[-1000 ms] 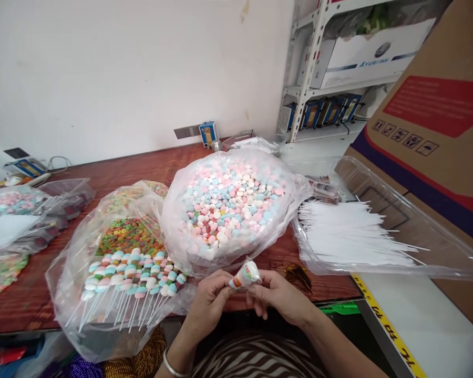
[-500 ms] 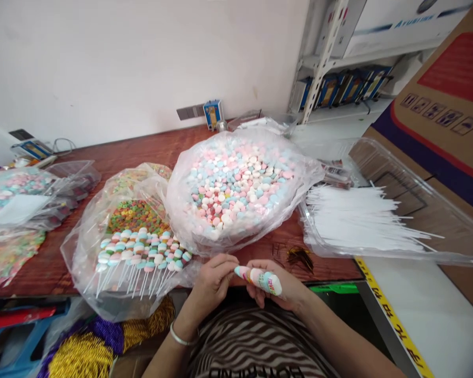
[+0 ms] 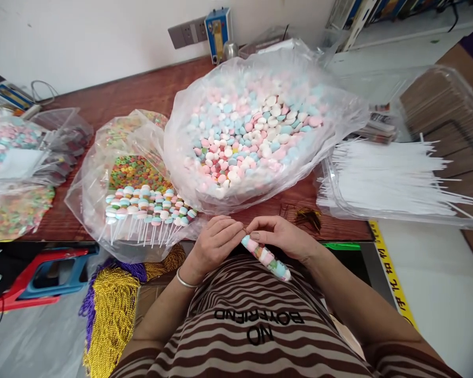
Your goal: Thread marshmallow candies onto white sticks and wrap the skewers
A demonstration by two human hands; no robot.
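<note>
The widest thing in view is the reddish-brown table (image 3: 122, 86). On it, a big clear bag (image 3: 174, 152) full of pastel candies lies ahead of the person. A clear tray (image 3: 378, 216) of white sticks (image 3: 390, 176) sits to the right, and a smaller bag (image 3: 87, 176) with a row of candy skewers (image 3: 153, 207) lies to the left.

Both forearms reach in from the lower corners and converge at the table's near edge, elbows spread, in front of the striped shirt (image 3: 276, 310). The left hand (image 3: 217, 244) is turned back upward, its fingers bent side by side and closed over the upper end of a wrapped candy skewer (image 3: 266, 257). The right hand (image 3: 281, 239) arches beside it, thumb and forefinger brought together by that same end; whether they pinch it cannot be told. The wrapped candy skewer slants down to the right, just above the shirt, its far end free. A bangle (image 3: 187, 281) circles the left wrist. Thin gold ties (image 3: 308, 219) lie on the table near the right hand.
</note>
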